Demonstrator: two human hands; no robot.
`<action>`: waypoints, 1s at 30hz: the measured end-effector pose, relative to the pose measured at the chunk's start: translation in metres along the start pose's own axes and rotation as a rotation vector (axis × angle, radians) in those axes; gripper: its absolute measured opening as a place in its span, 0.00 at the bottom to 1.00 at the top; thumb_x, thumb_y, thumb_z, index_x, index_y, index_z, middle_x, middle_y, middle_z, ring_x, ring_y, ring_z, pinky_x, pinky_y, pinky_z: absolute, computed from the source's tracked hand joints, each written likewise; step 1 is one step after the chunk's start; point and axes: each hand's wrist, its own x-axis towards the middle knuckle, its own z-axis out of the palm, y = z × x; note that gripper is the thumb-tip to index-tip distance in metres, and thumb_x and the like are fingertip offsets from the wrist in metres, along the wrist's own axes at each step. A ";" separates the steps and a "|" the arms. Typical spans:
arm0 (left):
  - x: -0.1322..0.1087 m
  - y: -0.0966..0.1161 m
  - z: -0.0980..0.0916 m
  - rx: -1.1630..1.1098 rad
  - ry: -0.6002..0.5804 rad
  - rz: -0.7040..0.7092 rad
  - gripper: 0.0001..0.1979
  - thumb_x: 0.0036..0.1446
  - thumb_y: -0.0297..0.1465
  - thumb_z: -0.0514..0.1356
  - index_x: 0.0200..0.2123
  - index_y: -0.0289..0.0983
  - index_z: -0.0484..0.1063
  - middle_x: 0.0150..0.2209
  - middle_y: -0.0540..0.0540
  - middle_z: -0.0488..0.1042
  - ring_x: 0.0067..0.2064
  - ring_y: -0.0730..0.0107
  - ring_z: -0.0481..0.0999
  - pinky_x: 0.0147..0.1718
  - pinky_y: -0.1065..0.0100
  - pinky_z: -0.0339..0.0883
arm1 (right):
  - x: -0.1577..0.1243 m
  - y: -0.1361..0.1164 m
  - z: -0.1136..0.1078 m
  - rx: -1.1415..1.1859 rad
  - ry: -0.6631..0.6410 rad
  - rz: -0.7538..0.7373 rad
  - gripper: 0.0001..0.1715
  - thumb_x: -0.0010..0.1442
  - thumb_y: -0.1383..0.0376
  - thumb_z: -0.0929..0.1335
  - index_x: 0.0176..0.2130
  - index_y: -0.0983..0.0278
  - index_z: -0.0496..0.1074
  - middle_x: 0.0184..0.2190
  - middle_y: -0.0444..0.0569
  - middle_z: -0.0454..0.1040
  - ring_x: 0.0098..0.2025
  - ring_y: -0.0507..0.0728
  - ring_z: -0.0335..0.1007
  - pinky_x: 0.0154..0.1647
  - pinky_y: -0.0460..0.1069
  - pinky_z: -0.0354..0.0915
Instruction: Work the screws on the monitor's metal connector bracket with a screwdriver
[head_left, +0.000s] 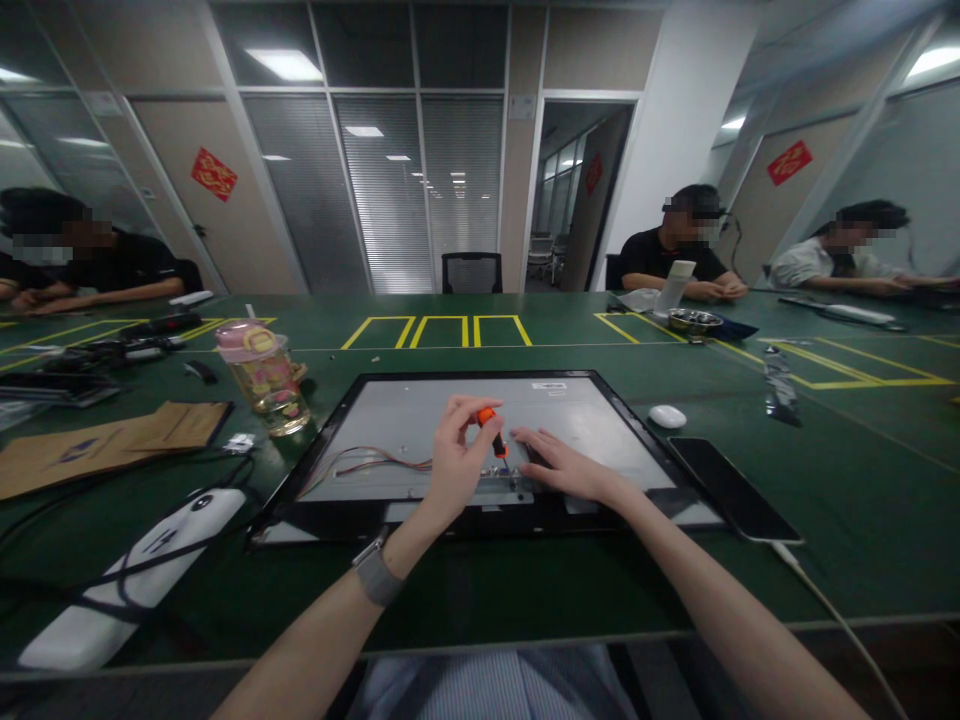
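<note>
My left hand (459,450) grips an orange and black screwdriver (492,430) by its handle. The shaft slants down to a small metal bracket (506,482) near the front edge of a flat display panel (390,415) with a black frame. Fingers stretched out, my right hand (562,462) lies on the panel's grey back, just right of the screwdriver tip. Thin coloured wires (375,455) run across the panel left of my left hand. Whether the tip sits in a screw is too small to make out.
Left of the panel stand a pink-lidded cup (262,375), a brown paper envelope (112,440) and a white power strip (142,580) with black cables. To the right lie a phone (731,488) on a charging cable and a white earphone case (667,416). Several people sit across the green table (480,600).
</note>
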 end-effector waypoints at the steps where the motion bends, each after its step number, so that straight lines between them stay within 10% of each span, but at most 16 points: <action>1: 0.000 0.001 0.000 0.003 0.001 0.001 0.09 0.58 0.34 0.60 0.40 0.39 0.76 0.37 0.46 0.69 0.38 0.71 0.71 0.39 0.70 0.66 | 0.000 0.000 0.000 -0.001 -0.001 0.002 0.34 0.66 0.48 0.58 0.63 0.64 0.56 0.63 0.56 0.58 0.65 0.63 0.50 0.67 0.62 0.39; 7: 0.000 0.007 -0.002 -0.070 -0.060 -0.032 0.15 0.64 0.32 0.50 0.48 0.38 0.73 0.48 0.42 0.73 0.51 0.64 0.72 0.52 0.63 0.62 | 0.001 0.000 0.000 -0.006 -0.007 0.011 0.34 0.66 0.48 0.58 0.64 0.62 0.55 0.64 0.54 0.56 0.66 0.63 0.48 0.67 0.63 0.38; 30: -0.001 0.003 -0.001 -0.054 -0.066 0.002 0.13 0.61 0.31 0.56 0.47 0.39 0.74 0.40 0.44 0.72 0.41 0.69 0.73 0.43 0.67 0.67 | 0.001 0.006 0.004 -0.011 0.004 -0.006 0.34 0.66 0.48 0.58 0.63 0.64 0.56 0.64 0.56 0.57 0.66 0.64 0.49 0.67 0.63 0.38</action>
